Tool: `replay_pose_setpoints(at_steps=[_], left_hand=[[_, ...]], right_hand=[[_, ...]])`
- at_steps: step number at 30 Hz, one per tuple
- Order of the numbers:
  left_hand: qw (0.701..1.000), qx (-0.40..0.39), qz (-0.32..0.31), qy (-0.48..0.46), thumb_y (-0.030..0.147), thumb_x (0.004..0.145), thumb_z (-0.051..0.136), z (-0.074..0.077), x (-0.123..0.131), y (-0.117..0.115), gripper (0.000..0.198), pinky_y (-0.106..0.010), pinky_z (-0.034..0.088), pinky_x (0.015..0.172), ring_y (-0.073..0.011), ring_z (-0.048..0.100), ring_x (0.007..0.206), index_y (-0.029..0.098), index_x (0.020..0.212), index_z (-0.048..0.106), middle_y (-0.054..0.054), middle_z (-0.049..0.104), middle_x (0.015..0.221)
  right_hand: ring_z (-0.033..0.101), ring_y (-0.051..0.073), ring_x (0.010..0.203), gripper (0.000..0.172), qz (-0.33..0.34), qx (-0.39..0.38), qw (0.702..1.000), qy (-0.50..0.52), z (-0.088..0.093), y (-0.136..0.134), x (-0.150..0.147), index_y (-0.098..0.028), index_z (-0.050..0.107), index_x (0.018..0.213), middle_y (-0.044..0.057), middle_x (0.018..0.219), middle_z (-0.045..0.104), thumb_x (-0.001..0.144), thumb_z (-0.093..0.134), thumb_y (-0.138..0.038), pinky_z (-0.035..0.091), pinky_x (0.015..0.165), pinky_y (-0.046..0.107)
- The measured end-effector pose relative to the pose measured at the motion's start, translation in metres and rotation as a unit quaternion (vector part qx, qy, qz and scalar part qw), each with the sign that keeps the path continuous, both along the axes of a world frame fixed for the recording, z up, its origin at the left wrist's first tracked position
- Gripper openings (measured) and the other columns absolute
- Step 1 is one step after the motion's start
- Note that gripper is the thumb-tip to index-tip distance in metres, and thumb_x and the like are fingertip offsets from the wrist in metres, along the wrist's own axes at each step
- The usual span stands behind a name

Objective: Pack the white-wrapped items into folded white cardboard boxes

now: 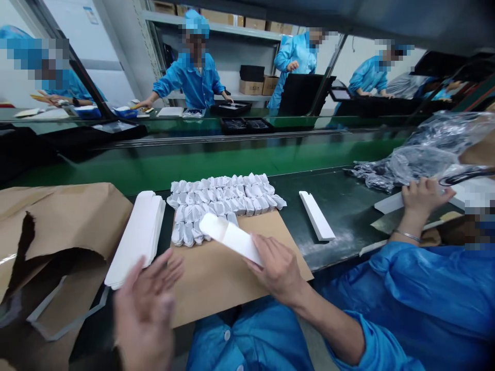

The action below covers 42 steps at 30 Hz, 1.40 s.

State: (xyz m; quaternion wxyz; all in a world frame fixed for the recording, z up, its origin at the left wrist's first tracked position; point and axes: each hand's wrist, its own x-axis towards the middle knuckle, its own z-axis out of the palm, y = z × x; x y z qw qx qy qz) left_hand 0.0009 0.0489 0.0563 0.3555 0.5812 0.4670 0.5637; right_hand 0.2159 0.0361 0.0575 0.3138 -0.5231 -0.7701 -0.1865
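My right hand (276,269) pinches a long white folded card (231,238), whose far end rests over the edge of a block of small white paper-wrapped items (220,203). These items lie packed in rows on a brown cardboard sheet (235,288). My left hand (145,309) is blurred, open and empty, with its fingers apart just in front of a stack of white folded cards (135,239). Another single white folded card (316,216) lies on the dark belt to the right of the block.
A torn brown kraft paper wrapping (54,226) lies at the left. A co-worker's hand (425,198) in a blue sleeve works at the right, beside clear bags of dark items (419,154). Beyond the green conveyor belt (185,165), several people in blue gowns stand at a bench with black trays.
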Motion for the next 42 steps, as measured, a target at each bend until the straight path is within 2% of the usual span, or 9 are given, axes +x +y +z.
replay_pose_setpoints(at_steps=[4, 10, 14, 20, 24, 27, 30, 38, 42], left_hand=[[0.997, -0.027, -0.015, -0.067, 0.058, 0.080, 0.065, -0.008, 0.057, -0.020, 0.102, -0.042, 0.055, 0.093, -0.0295, 0.056, 0.125, 0.030, 0.153, 0.000, -0.019, 0.040, 0.150], [0.992, -0.112, -0.041, -0.038, 0.042, 0.077, 0.071, -0.005, 0.043, 0.002, 0.077, -0.035, 0.057, 0.084, -0.0245, 0.066, 0.103, 0.024, 0.142, 0.032, -0.014, 0.056, 0.130], [0.994, -0.071, -0.078, -0.019, 0.038, 0.074, 0.071, -0.003, 0.038, -0.005, 0.070, -0.033, 0.056, 0.079, -0.0232, 0.066, 0.099, 0.023, 0.133, 0.037, -0.012, 0.059, 0.122], [0.990, -0.026, -0.104, 0.094, 0.032, 0.069, 0.070, -0.006, 0.030, -0.012, 0.047, -0.032, 0.054, 0.076, -0.0208, 0.065, 0.090, 0.023, 0.110, 0.050, -0.005, 0.061, 0.102], [0.988, -0.042, -0.118, 0.095, 0.034, 0.069, 0.068, -0.016, 0.021, -0.012, 0.045, -0.034, 0.053, 0.072, -0.0226, 0.064, 0.088, 0.024, 0.109, 0.050, -0.006, 0.061, 0.101], [0.977, -0.075, -0.169, 0.104, 0.033, 0.070, 0.067, -0.023, 0.019, -0.014, 0.045, -0.034, 0.053, 0.066, -0.0213, 0.064, 0.078, 0.025, 0.110, 0.048, -0.006, 0.062, 0.100], [0.970, -0.059, -0.190, 0.139, 0.030, 0.072, 0.067, -0.025, 0.019, -0.014, 0.045, -0.034, 0.053, 0.068, -0.0206, 0.065, 0.079, 0.025, 0.111, 0.045, -0.006, 0.061, 0.102], [0.981, 0.056, -0.115, 0.146, 0.024, 0.076, 0.068, -0.030, 0.027, -0.015, 0.061, -0.030, 0.055, 0.079, -0.0201, 0.065, 0.099, 0.023, 0.128, 0.036, -0.008, 0.057, 0.113], [0.983, 0.027, -0.134, 0.125, 0.025, 0.078, 0.067, -0.033, 0.031, -0.017, 0.094, -0.033, 0.057, 0.079, -0.0229, 0.065, 0.105, 0.023, 0.151, 0.007, -0.013, 0.057, 0.122]], right_hand=[[0.068, 0.031, 0.088, 0.055, 0.009, -0.013, 0.998, 0.053, -0.013, -0.013, -0.033, -0.006, 0.031, 0.146, 0.023, 0.107, 0.069, 0.096, 0.046, -0.023, 0.056, 0.072, 0.043], [0.065, 0.024, 0.103, 0.070, 0.173, -0.285, 0.909, 0.250, 0.017, -0.025, -0.025, -0.019, 0.040, 0.144, 0.013, 0.122, 0.064, 0.086, 0.067, -0.048, 0.056, 0.087, 0.038], [0.063, 0.017, 0.082, 0.037, 0.174, -0.215, 0.890, 0.362, 0.028, -0.007, -0.019, -0.020, 0.058, 0.128, 0.007, 0.099, 0.067, 0.093, 0.059, -0.033, 0.055, 0.073, 0.030], [0.063, 0.016, 0.074, 0.030, 0.231, -0.247, 0.916, 0.214, 0.029, 0.001, -0.014, -0.017, 0.068, 0.113, 0.005, 0.082, 0.069, 0.093, 0.059, -0.038, 0.051, 0.068, 0.027], [0.063, 0.014, 0.074, 0.026, 0.226, -0.290, 0.854, 0.368, 0.032, 0.008, -0.004, -0.018, 0.070, 0.107, 0.004, 0.085, 0.070, 0.092, 0.061, -0.037, 0.051, 0.067, 0.026], [0.059, 0.011, 0.063, 0.028, 0.176, -0.331, 0.728, 0.574, 0.030, 0.022, -0.005, -0.016, 0.068, 0.096, 0.002, 0.076, 0.064, 0.094, 0.057, -0.042, 0.048, 0.057, 0.023], [0.053, 0.010, 0.058, 0.034, 0.213, -0.410, 0.629, 0.625, 0.028, 0.032, -0.011, -0.015, 0.064, 0.078, -0.001, 0.067, 0.058, 0.089, 0.063, -0.047, 0.044, 0.053, 0.022], [0.055, 0.011, 0.072, 0.030, 0.237, -0.470, 0.607, 0.595, 0.026, 0.021, -0.019, -0.015, 0.066, 0.089, 0.000, 0.082, 0.063, 0.072, 0.083, -0.034, 0.044, 0.066, 0.023], [0.059, 0.013, 0.078, 0.022, 0.233, -0.450, 0.614, 0.605, 0.023, 0.020, -0.018, -0.016, 0.069, 0.086, 0.002, 0.086, 0.066, 0.076, 0.080, -0.032, 0.045, 0.070, 0.026]])
